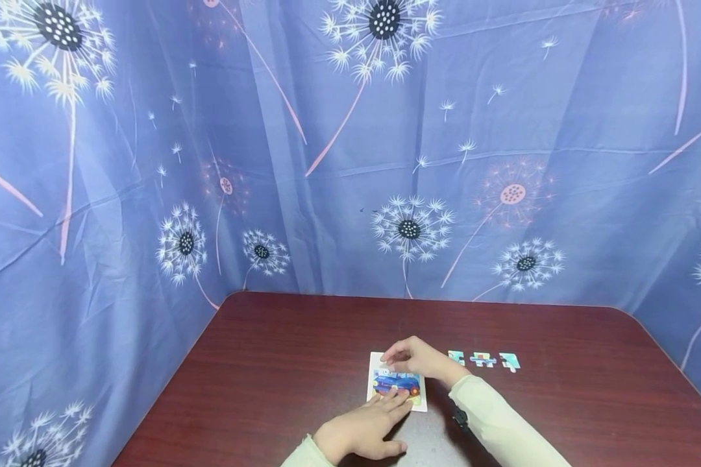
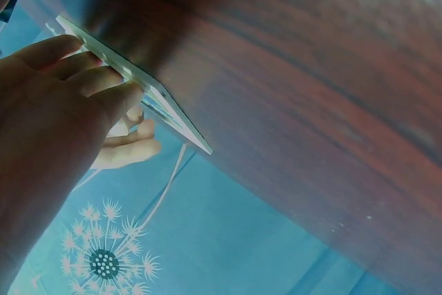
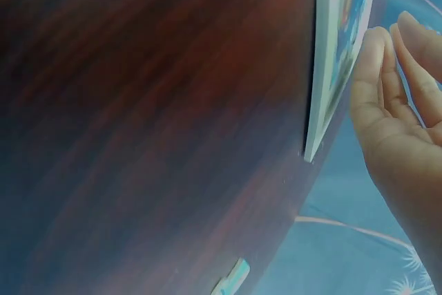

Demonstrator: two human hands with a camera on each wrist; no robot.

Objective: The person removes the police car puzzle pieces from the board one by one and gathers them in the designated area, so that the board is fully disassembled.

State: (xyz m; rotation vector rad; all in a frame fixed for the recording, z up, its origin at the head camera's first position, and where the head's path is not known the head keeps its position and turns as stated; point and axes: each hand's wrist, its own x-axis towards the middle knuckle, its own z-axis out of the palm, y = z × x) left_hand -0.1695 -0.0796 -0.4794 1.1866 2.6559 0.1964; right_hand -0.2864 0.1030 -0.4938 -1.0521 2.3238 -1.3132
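A small white-bordered jigsaw board [image 1: 422, 403] lies on the table, with a blue car picture [image 1: 388, 385] on it. My left hand [image 1: 369, 428] lies spread, its straight fingers resting on the board's lower part. In the left wrist view those fingers [image 2: 97, 77] reach across the board's edge [image 2: 176, 117]. Over the upper part of the board is my right hand [image 1: 416, 359], palm turned down and fingers bent. Its thumb and fingertips come close together at the board's upper left; I cannot tell whether a piece is between them. The right wrist view shows the hand [image 3: 397, 115] beside the board [image 3: 320, 101].
Three loose jigsaw pieces lie in a row right of the board: one [image 1: 456, 357] beside the right forearm, a middle piece [image 1: 483, 359] and a far-right piece [image 1: 509, 361]. The reddish-brown table [image 1: 280, 363] ends at a blue dandelion-print curtain [image 1: 339, 214] behind and at the sides.
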